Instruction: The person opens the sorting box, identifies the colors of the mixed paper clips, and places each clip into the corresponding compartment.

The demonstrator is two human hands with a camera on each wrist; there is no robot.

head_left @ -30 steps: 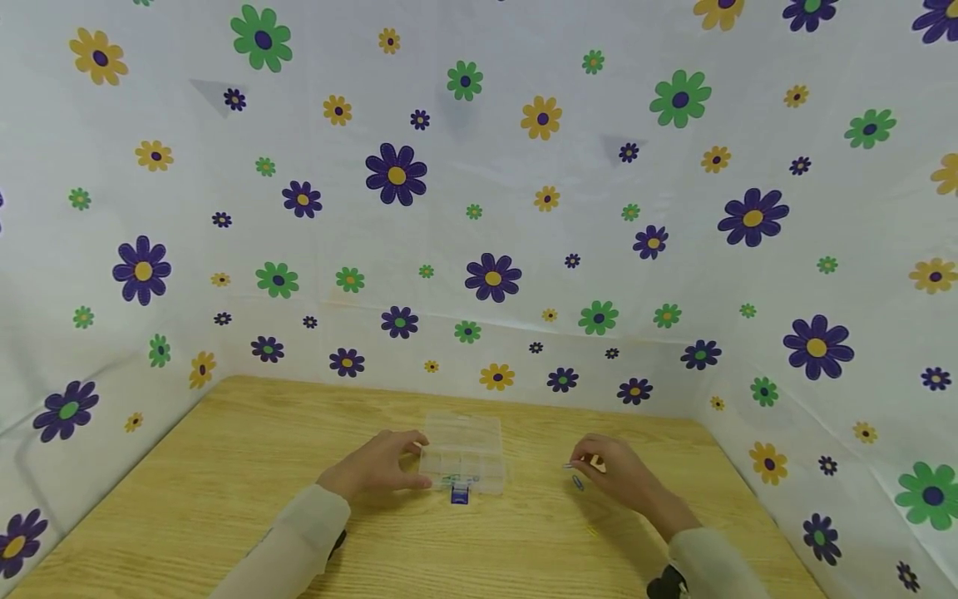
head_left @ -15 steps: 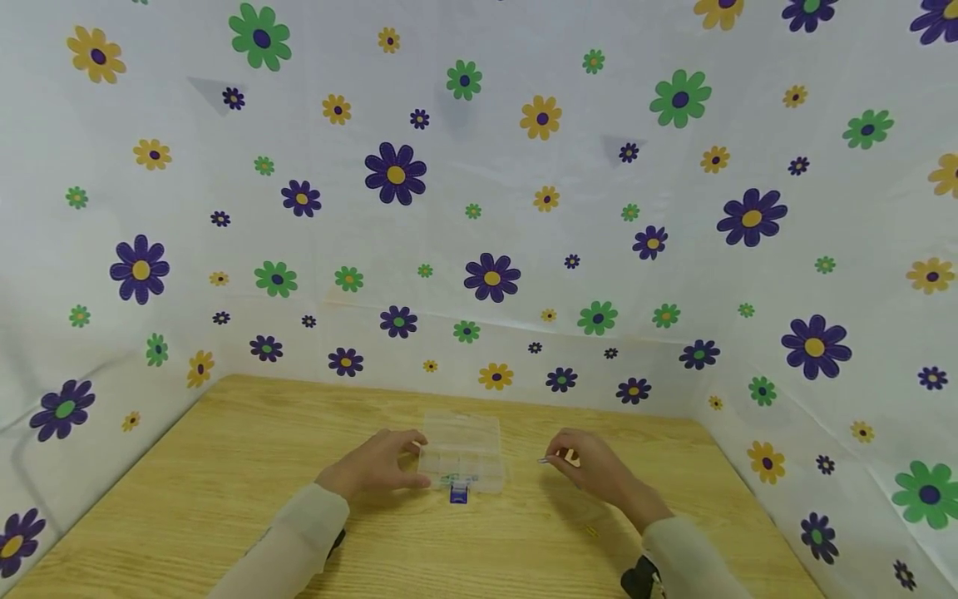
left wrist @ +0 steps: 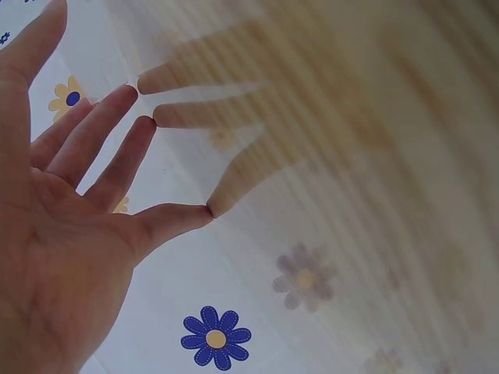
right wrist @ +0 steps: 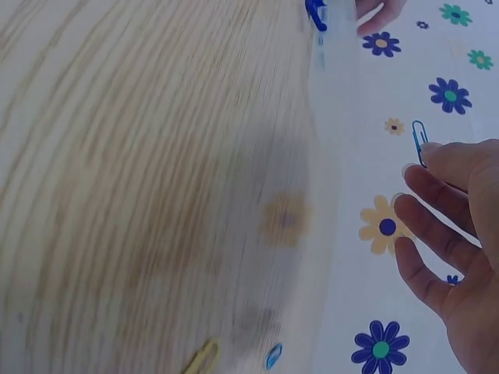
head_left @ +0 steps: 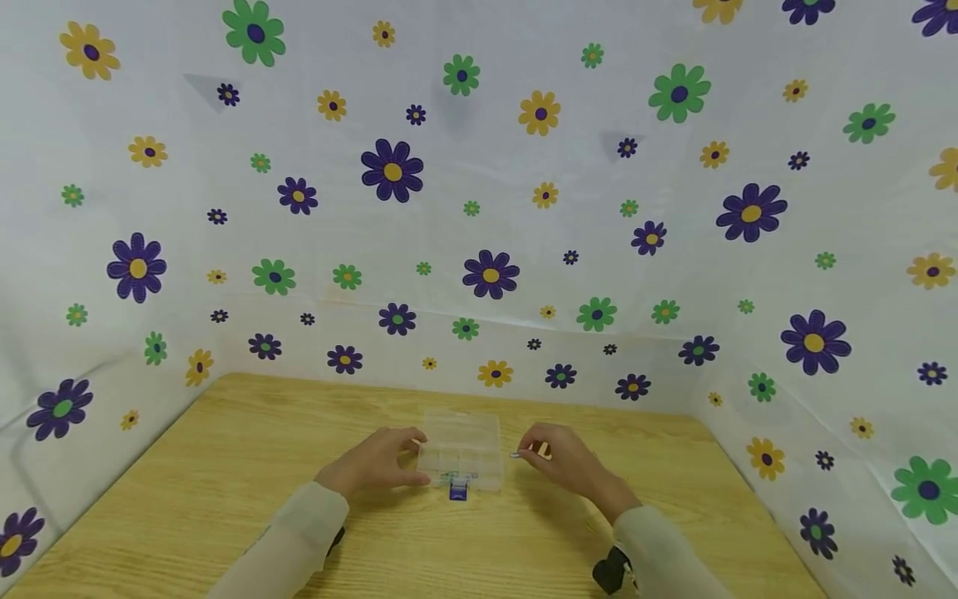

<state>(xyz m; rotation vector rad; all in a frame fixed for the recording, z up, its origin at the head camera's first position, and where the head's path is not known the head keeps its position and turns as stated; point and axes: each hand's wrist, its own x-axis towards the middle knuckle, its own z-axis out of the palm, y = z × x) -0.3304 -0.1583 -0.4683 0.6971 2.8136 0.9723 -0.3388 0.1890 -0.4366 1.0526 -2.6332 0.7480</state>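
Observation:
In the head view, a clear plastic compartment box (head_left: pixel 486 472) stands on the table with its lid (head_left: pixel 462 428) raised and a blue latch (head_left: pixel 458 490) at the front. Small green and blue pieces show behind the latch, too small to make out. My left hand (head_left: pixel 377 460) rests at the box's left side, thumb and fingers spread. In the left wrist view its fingertips (left wrist: pixel 156 121) touch the tabletop. Just right of the box, my right hand (head_left: pixel 565 462) pinches a blue paper clip (right wrist: pixel 419 140) between thumb and index finger, the other fingers loosely bent.
On the wood-grain table (head_left: pixel 419 549), a yellow paper clip (right wrist: pixel 204 357) and another blue paper clip (right wrist: pixel 274 356) lie near the right hand. A white flower-print sheet (head_left: pixel 449 241) walls in the back and sides.
My right hand has moved left across the table with the paper clip, closer to the box. The left hand and the box stay in place.

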